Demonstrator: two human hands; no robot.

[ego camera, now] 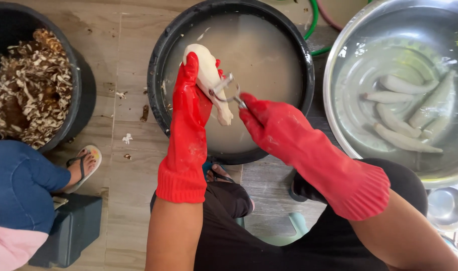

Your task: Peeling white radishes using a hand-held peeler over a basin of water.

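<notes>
Above the black basin (158,65) of cloudy water, centre frame, the red-gloved left hand (191,98) has its fingers wrapped around a peeled white root (209,75); the right hand (269,123) grips a metal peeler (228,90) touching it.

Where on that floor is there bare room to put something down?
The bare tiled floor between the black tub of brown peelings and the black basin of cloudy water is mostly free, with a few scraps. Between that basin and the steel bowl of peeled white roots it is crowded.
</notes>
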